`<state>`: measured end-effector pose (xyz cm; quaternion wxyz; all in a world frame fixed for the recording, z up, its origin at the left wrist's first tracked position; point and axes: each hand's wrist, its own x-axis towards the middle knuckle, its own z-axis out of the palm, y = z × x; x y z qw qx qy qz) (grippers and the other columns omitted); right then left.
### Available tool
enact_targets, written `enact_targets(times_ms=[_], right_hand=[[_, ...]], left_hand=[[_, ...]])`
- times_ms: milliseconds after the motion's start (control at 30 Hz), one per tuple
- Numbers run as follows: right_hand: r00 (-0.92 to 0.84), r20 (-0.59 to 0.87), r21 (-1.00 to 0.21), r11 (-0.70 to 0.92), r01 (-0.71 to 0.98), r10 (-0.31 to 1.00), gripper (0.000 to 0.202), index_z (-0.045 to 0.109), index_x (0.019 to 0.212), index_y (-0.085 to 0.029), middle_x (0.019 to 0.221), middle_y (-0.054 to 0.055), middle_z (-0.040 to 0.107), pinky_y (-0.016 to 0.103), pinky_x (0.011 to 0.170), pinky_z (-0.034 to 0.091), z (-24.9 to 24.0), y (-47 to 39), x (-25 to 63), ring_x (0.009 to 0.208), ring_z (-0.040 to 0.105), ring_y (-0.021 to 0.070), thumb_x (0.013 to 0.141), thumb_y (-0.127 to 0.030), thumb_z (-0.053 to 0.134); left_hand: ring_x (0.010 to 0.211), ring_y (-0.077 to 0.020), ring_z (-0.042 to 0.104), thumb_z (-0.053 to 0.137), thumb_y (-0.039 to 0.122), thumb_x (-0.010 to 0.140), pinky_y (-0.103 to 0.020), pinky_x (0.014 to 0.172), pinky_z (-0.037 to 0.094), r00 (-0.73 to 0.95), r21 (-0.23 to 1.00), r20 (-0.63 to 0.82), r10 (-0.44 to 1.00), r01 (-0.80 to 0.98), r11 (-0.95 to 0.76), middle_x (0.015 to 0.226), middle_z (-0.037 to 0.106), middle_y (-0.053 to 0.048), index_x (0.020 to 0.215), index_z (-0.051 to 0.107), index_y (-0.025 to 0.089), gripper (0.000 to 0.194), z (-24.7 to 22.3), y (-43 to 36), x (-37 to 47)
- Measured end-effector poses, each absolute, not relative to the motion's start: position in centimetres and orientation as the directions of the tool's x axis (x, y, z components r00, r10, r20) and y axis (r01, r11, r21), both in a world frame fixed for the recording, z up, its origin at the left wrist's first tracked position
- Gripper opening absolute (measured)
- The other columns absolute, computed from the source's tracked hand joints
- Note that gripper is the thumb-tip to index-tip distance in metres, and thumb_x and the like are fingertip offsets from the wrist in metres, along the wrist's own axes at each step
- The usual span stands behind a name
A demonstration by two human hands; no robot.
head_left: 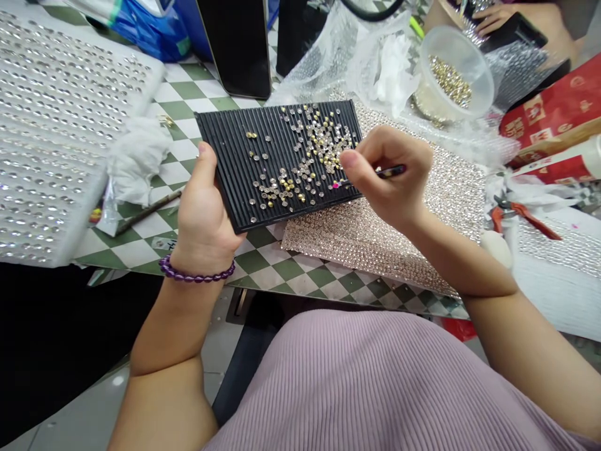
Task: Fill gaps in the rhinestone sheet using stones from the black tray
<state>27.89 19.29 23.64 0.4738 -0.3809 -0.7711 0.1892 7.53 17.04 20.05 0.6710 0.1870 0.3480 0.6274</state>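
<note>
A black ridged tray (225, 144) is tilted above the table, with my left hand (201, 207) gripping its left end, thumb on the near side of the rim. Small clear and gold rhinestones (284, 185) lie scattered over the ridges, thickest toward the right. My right hand (392, 172) pinches a thin dark pen-like tool (392, 170) over the tray's right part. The tool's pink tip (335, 185) is down among the stones. Under and to the right of the tray spreads a sheet covered in rhinestones (451, 188).
A white board with rows of gems (61, 125) lies left, beside crumpled tissue (138, 156). A phone (239, 47) stands behind. Back right are a clear tub of gold stones (483, 75), a red bag (554, 100) and another person's hand (493, 17). Red-handled pliers (528, 218) lie right.
</note>
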Motion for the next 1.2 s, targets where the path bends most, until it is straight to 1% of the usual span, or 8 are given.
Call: enact_targets(times_ms=[100, 200, 367, 567, 800, 967, 1100, 1200], right_hand=[[-0.352, 0.544, -0.617, 0.647, 0.447, 0.762, 0.040, 0.035, 0.057, -0.017, 0.054, -0.003, 0.040, 0.021, 0.048, 0.032, 23.4, 20.1, 27.1, 0.050, 0.038, 0.0033, 0.086, -0.037, 0.055], [-0.388, 0.538, -0.576, 0.662, 0.479, 0.748, 0.039, 0.033, 0.055, -0.018, 0.052, -0.003, 0.040, 0.021, 0.047, 0.030, 23.0, 20.2, 26.8, 0.049, 0.036, 0.0039, 0.085, -0.030, 0.054], [-0.417, 0.530, -0.559, 0.674, 0.482, 0.738, 0.038, 0.032, 0.054, -0.017, 0.051, -0.003, 0.041, 0.021, 0.047, 0.028, 22.6, 20.0, 27.1, 0.048, 0.037, 0.0038, 0.084, -0.026, 0.054], [-0.305, 0.593, -0.605, 0.662, 0.442, 0.745, 0.039, 0.030, 0.055, -0.017, 0.052, -0.003, 0.039, 0.020, 0.047, 0.030, 23.7, 18.1, 27.4, 0.050, 0.040, 0.0034, 0.086, -0.026, 0.053], [-0.571, 0.496, -0.533, 0.748, 0.396, 0.655, 0.034, 0.035, 0.055, -0.016, 0.052, -0.003, 0.044, 0.019, 0.045, 0.028, 22.8, 16.1, 26.8, 0.050, 0.043, 0.0029, 0.083, -0.016, 0.054], [-0.624, 0.467, -0.479, 0.772, 0.417, 0.627, 0.033, 0.036, 0.058, -0.015, 0.056, -0.003, 0.044, 0.018, 0.048, 0.026, 21.9, 16.4, 25.9, 0.052, 0.039, 0.0023, 0.086, -0.019, 0.053], [-0.645, 0.443, -0.490, 0.770, 0.408, 0.623, 0.032, 0.039, 0.061, -0.014, 0.059, -0.004, 0.038, 0.018, 0.051, 0.024, 21.8, 16.9, 25.0, 0.054, 0.033, 0.0023, 0.090, -0.023, 0.049], [-0.661, 0.427, -0.481, 0.774, 0.411, 0.617, 0.033, 0.037, 0.061, -0.014, 0.058, -0.004, 0.033, 0.018, 0.052, 0.022, 21.7, 17.2, 24.3, 0.055, 0.029, 0.0025, 0.090, -0.022, 0.049]], left_hand=[[0.134, -0.0230, 0.034, 0.022, 0.039, 0.097, -0.050, 0.109, 0.031, -0.032, 0.697, -0.213, 0.976, -0.705, 0.129, 0.126, 0.054, -0.008, 0.115, 0.051, 0.009, 0.045, 19.8, 17.1, 7.5], [0.134, -0.0239, 0.034, 0.021, 0.038, 0.097, -0.050, 0.110, 0.030, -0.035, 0.698, -0.209, 0.977, -0.706, 0.124, 0.126, 0.052, -0.008, 0.113, 0.051, 0.008, 0.045, 19.9, 17.1, 7.5], [0.130, -0.0258, 0.039, 0.017, 0.037, 0.098, -0.052, 0.109, 0.028, -0.036, 0.680, -0.216, 0.976, -0.723, 0.124, 0.122, 0.052, -0.010, 0.115, 0.047, 0.007, 0.046, 20.2, 17.1, 7.6], [0.125, -0.0251, 0.046, 0.017, 0.038, 0.098, -0.052, 0.108, 0.031, -0.025, 0.686, -0.226, 0.974, -0.713, 0.141, 0.122, 0.052, -0.008, 0.114, 0.048, 0.008, 0.046, 20.2, 17.0, 7.8], [0.130, -0.0233, 0.040, 0.015, 0.037, 0.098, -0.051, 0.111, 0.026, -0.032, 0.667, -0.233, 0.972, -0.733, 0.136, 0.122, 0.052, -0.008, 0.113, 0.048, 0.008, 0.047, 20.2, 17.2, 7.6], [0.130, -0.0221, 0.040, 0.013, 0.038, 0.098, -0.048, 0.112, 0.023, -0.054, 0.649, -0.218, 0.974, -0.754, 0.104, 0.125, 0.052, -0.009, 0.116, 0.047, 0.007, 0.049, 19.9, 17.2, 7.5], [0.129, -0.0215, 0.042, 0.013, 0.038, 0.098, -0.049, 0.113, 0.021, -0.088, 0.632, -0.197, 0.976, -0.773, 0.058, 0.132, 0.048, -0.010, 0.119, 0.045, 0.008, 0.049, 19.8, 17.1, 7.4], [0.131, -0.0198, 0.040, 0.010, 0.038, 0.097, -0.049, 0.114, 0.019, -0.100, 0.633, -0.208, 0.973, -0.772, 0.056, 0.133, 0.049, -0.007, 0.120, 0.045, 0.011, 0.050, 19.9, 17.1, 7.3]])
